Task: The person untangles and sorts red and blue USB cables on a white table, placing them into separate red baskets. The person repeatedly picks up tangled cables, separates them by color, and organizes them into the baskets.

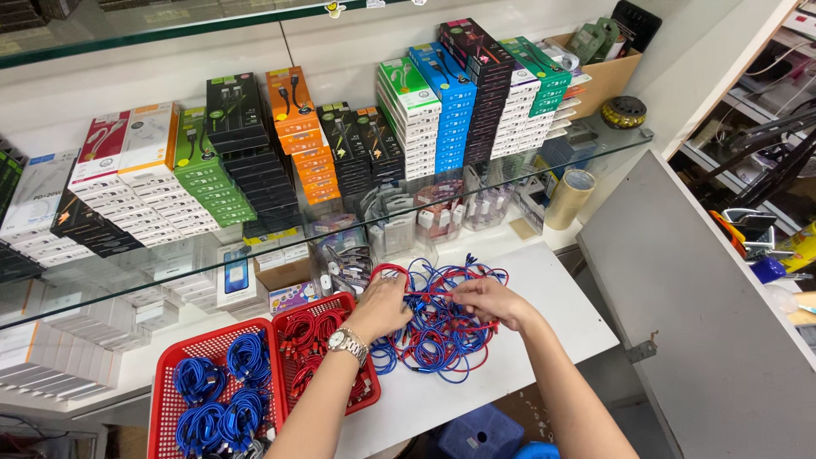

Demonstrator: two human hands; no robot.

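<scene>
Cables (438,327), tangled red and blue, lie on the white counter (544,314) right of two red baskets (255,374). Our left hand (384,306) pinches a red loop; our right hand (489,299) pinches a strand. Fingertips are buried in cables; the lower basket edge is cut off.

Glass shelf (340,223) above white counter (476,382), grey panel (705,323)

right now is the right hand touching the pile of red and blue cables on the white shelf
Touching. The head view shows the right hand resting in the cable pile, fingers pinching a red cable.
</scene>
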